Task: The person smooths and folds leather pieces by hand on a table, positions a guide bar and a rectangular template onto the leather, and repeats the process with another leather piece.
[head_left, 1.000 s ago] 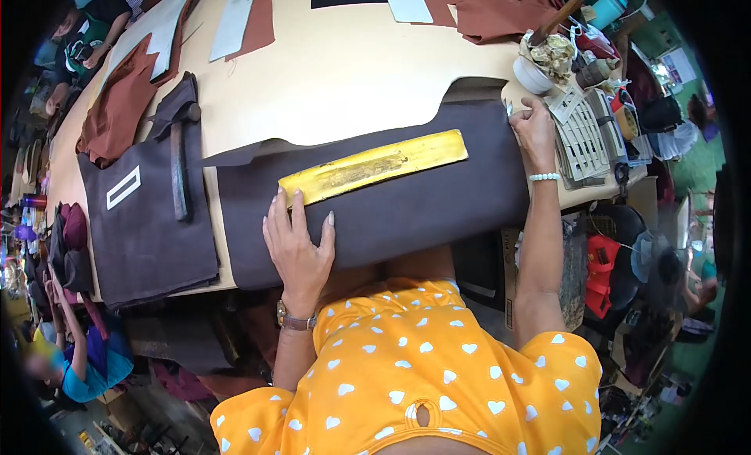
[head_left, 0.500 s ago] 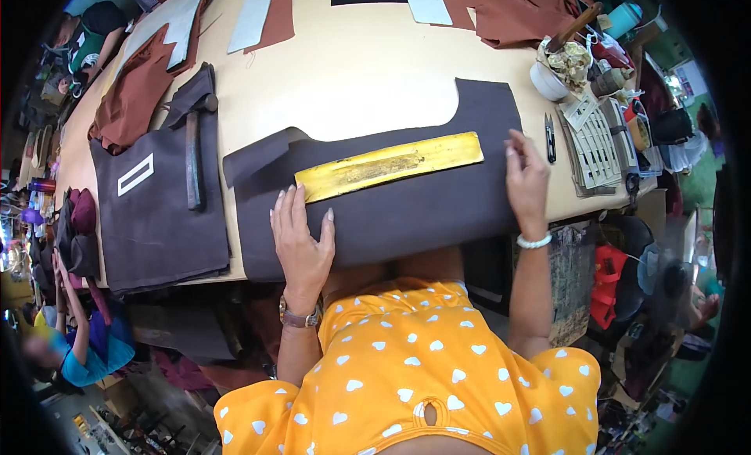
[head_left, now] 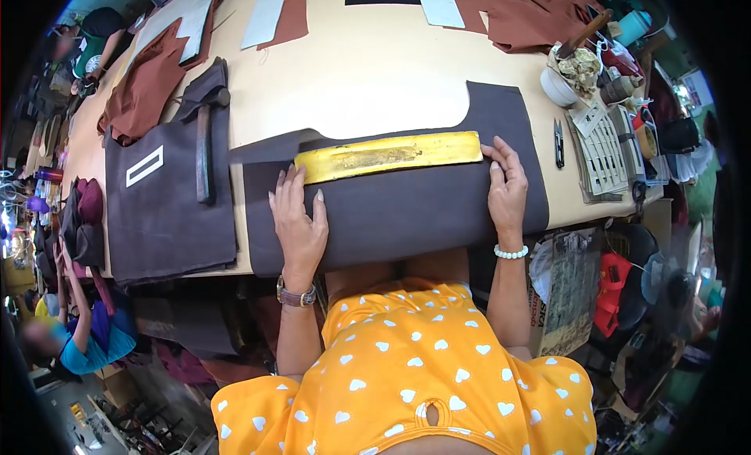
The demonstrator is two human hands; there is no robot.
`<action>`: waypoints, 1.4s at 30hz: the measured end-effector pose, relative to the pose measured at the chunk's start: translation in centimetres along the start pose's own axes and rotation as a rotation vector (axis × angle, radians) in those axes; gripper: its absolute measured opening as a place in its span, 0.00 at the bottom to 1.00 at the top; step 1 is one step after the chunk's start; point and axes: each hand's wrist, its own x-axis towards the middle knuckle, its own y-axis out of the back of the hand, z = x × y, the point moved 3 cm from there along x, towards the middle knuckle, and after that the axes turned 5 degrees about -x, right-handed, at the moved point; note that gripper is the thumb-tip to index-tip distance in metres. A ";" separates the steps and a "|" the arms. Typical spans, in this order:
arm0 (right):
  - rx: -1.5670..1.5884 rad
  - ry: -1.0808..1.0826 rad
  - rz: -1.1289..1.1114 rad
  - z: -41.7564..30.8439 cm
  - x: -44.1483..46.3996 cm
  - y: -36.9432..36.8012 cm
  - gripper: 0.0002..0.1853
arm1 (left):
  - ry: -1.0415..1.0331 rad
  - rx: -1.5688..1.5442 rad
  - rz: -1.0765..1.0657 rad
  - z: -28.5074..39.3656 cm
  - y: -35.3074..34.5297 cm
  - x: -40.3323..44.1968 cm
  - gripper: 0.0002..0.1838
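A long yellow bar, worn and stained brown along its middle, lies across a dark brown sheet of leather-like material at the table's front edge. At the bar's left end, my left hand rests with its fingers stretched out, fingertips against the corner. My right hand is at the other end, its fingers apart and their tips at the bar's edge. Neither hand is wrapped around the bar. The sheet's left corner appears blurred and lifted.
To the left, a hammer and a white rectangular frame lie on another dark piece. Thread snips, slotted templates and a white bowl are at the right. Reddish-brown pieces lie further back. Another person is at far left.
My right hand has moved left from beyond the bar to its right end. My left hand stays by the left end. The view has shifted slightly.
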 end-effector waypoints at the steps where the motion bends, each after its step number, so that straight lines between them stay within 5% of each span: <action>1: 0.024 0.001 -0.006 0.3 0.0 -0.1 0.20 | 0.006 0.004 -0.003 0.0 0.0 0.0 0.25; 42: 0.102 -0.048 0.022 0.3 0.2 -0.4 0.20 | 0.034 -0.099 0.094 0.0 0.7 -0.1 0.23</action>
